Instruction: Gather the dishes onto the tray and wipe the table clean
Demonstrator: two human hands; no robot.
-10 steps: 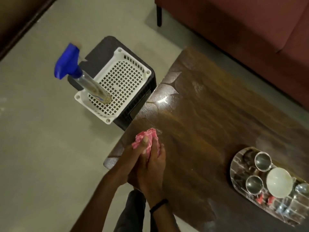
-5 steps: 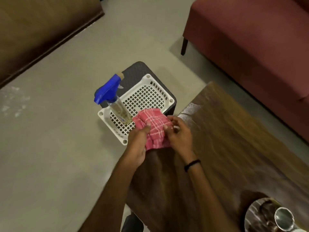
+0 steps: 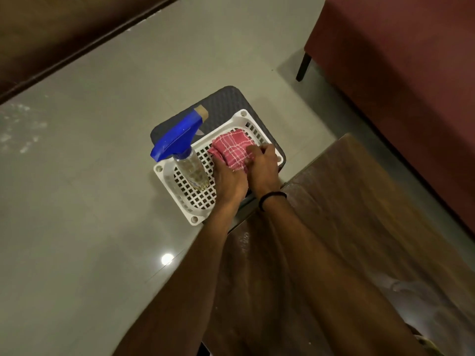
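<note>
A folded red checked cloth [image 3: 232,149] lies inside the white perforated basket [image 3: 164,168], at its far end. My left hand [image 3: 228,179] and my right hand [image 3: 262,167] both rest on the cloth's near edge, fingers pinching it. A spray bottle [image 3: 189,163] with a blue trigger head stands in the basket's left side, just left of my left hand. The dark wooden table [image 3: 359,227] fills the lower right, with damp streaks on it. The tray of dishes is out of view.
The basket sits on a dark stool [image 3: 221,109] beside the table's corner. A maroon sofa [image 3: 401,73] runs along the right. Grey floor [image 3: 77,201] spreads to the left, with dark wooden furniture [image 3: 51,34] at the top left.
Both hands carried the red cloth from the table corner up and over into the white basket. The view shifted left, so the dish tray left the frame.
</note>
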